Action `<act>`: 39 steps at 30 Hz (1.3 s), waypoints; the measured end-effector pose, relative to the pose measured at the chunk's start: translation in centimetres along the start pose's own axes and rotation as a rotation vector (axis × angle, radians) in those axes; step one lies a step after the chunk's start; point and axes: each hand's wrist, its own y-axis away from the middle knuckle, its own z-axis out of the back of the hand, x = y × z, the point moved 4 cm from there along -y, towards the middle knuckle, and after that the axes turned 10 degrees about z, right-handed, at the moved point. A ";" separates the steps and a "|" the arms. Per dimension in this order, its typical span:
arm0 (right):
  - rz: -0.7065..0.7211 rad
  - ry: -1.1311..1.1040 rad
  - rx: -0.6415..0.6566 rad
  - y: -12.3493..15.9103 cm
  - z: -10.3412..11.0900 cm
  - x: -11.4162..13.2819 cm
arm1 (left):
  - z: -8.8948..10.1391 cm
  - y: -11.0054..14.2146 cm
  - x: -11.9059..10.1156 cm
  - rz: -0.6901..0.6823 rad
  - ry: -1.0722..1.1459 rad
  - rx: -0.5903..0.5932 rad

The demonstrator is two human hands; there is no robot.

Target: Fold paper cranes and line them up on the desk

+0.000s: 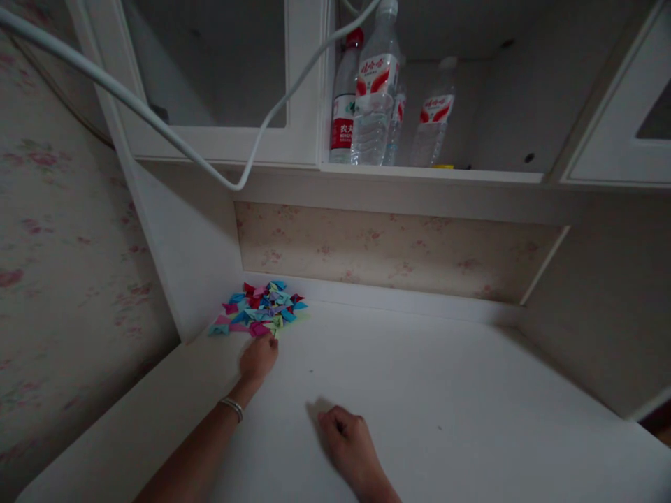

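A heap of small folded paper pieces in blue, pink, red, purple and pale green lies at the back left of the white desktop. My left hand, with a silver bracelet on its wrist, reaches to the heap's near edge. Its fingers are pinched on a pale green folded paper, though the fingertips are partly hidden by the hand. Closer to me, my right hand rests on the desktop, curled into a loose fist, with nothing visible in it.
White desktop spreads before me, bounded by side panels and a back wall. Overhead, a cabinet shelf bears several plastic bottles. A white cable hangs across the upper left.
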 end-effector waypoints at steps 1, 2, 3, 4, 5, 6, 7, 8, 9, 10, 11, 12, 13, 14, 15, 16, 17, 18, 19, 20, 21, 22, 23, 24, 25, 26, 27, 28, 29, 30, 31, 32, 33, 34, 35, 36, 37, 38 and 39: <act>-0.004 -0.011 -0.001 0.0 0.0 -0.1 | 0.3 -0.1 0.2 0.010 0.035 0.006; -0.010 -0.024 -0.001 0.0 -0.1 -0.2 | 0.6 -0.1 0.3 0.015 0.073 0.014; -0.015 -0.038 0.003 0.0 -0.1 -0.3 | 0.8 0.0 0.5 0.018 0.114 0.027; -0.020 -0.053 0.006 0.0 -0.2 -0.4 | 1.0 0.2 0.6 0.015 0.157 0.043; -0.025 -0.070 0.009 0.0 -0.3 -0.5 | 1.1 0.7 0.6 0.009 0.202 0.063; -0.031 -0.093 0.010 0.0 -0.4 -0.5 | 1.1 1.3 0.6 -0.003 0.246 0.085; -0.041 -0.125 0.011 0.0 -0.4 -0.6 | 1.1 2.0 0.4 -0.019 0.282 0.106; -0.058 -0.170 0.009 -0.1 -0.4 -0.7 | 1.0 2.9 0.1 -0.045 0.324 0.129; -0.085 -0.227 0.003 -0.2 -0.3 -0.8 | 0.9 4.0 -0.4 -0.083 0.376 0.159; -0.117 -0.293 -0.013 -0.3 -0.1 -0.9 | 0.8 5.1 -1.0 -0.134 0.436 0.200; -0.147 -0.360 -0.035 -0.5 0.2 -1.0 | 0.6 6.4 -1.7 -0.196 0.504 0.254; -0.171 -0.420 -0.065 -0.7 0.8 -1.1 | 0.5 7.6 -2.5 -0.259 0.563 0.315; -0.183 -0.465 -0.099 -1.0 1.5 -1.2 | 0.2 8.9 -3.3 -0.318 0.604 0.378; -0.184 -0.491 -0.129 -1.3 2.3 -1.3 | 0.0 10.2 -4.1 -0.373 0.620 0.438; -0.179 -0.495 -0.152 -1.6 3.1 -1.4 | -0.3 11.5 -4.7 -0.426 0.607 0.489; -0.173 -0.483 -0.165 -1.9 4.0 -1.5 | -0.6 12.6 -5.3 -0.480 0.577 0.530; -0.171 -0.466 -0.168 -2.1 4.7 -1.7 | -0.9 13.6 -5.8 -0.534 0.541 0.558; -0.177 -0.453 -0.162 -2.2 5.2 -1.8 | -1.1 14.5 -6.2 -0.585 0.505 0.573; -0.188 -0.450 -0.148 -2.2 5.6 -2.0 | -1.2 15.2 -6.4 -0.630 0.473 0.578; -0.203 -0.459 -0.131 -2.2 5.7 -2.2 | -1.3 15.7 -6.6 -0.665 0.449 0.572; -0.216 -0.475 -0.117 -2.1 5.7 -2.4 | -1.2 16.0 -6.6 -0.689 0.430 0.560; -0.223 -0.489 -0.110 -2.0 5.5 -2.6 | -1.1 16.1 -6.6 -0.708 0.417 0.547; -0.220 -0.493 -0.114 -1.9 5.3 -2.7 | -0.8 16.2 -6.5 -0.727 0.408 0.533; -0.204 -0.486 -0.125 -1.7 5.1 -2.8 | -0.6 16.2 -6.5 -0.748 0.401 0.524; -0.177 -0.469 -0.137 -1.6 4.9 -2.7 | -0.3 16.2 -6.4 -0.767 0.398 0.516; -0.144 -0.449 -0.145 -1.5 4.8 -2.6 | 0.0 16.1 -6.4 -0.782 0.404 0.510; -0.111 -0.431 -0.144 -1.3 4.7 -2.5 | 0.3 15.9 -6.4 -0.791 0.419 0.509; -0.084 -0.416 -0.137 -1.2 4.6 -2.4 | 0.4 15.8 -6.4 -0.789 0.447 0.511; -0.067 -0.406 -0.128 -1.1 4.6 -2.3 | 0.4 15.5 -6.3 -0.771 0.487 0.515; -0.062 -0.400 -0.127 -0.9 4.7 -2.3 | 0.3 15.2 -6.2 -0.736 0.540 0.520; -0.067 -0.399 -0.139 -0.8 4.8 -2.4 | 0.1 14.9 -6.0 -0.685 0.603 0.529; -0.080 -0.401 -0.156 -0.7 5.0 -2.6 | -0.3 14.5 -5.8 -0.623 0.672 0.549; -0.097 -0.406 -0.180 -0.7 5.1 -2.7 | -0.9 14.1 -5.6 -0.552 0.747 0.576; -0.116 -0.413 -0.209 -0.6 5.2 -2.9 | -1.4 13.8 -5.4 -0.478 0.830 0.606; -0.131 -0.423 -0.237 -0.6 5.2 -2.9 | -1.9 13.5 -5.2 -0.407 0.915 0.634; -0.145 -0.438 -0.268 -0.7 5.1 -2.9 | -2.4 13.3 -5.0 -0.346 0.995 0.660; -0.158 -0.459 -0.298 -0.7 5.0 -2.8 | -2.8 13.2 -4.9 -0.297 1.063 0.679; -0.169 -0.484 -0.328 -0.7 4.8 -2.7 | -3.0 13.1 -4.8 -0.265 1.107 0.693; -0.177 -0.513 -0.353 -0.7 4.6 -2.6 | -3.1 13.1 -4.8 -0.246 1.124 0.701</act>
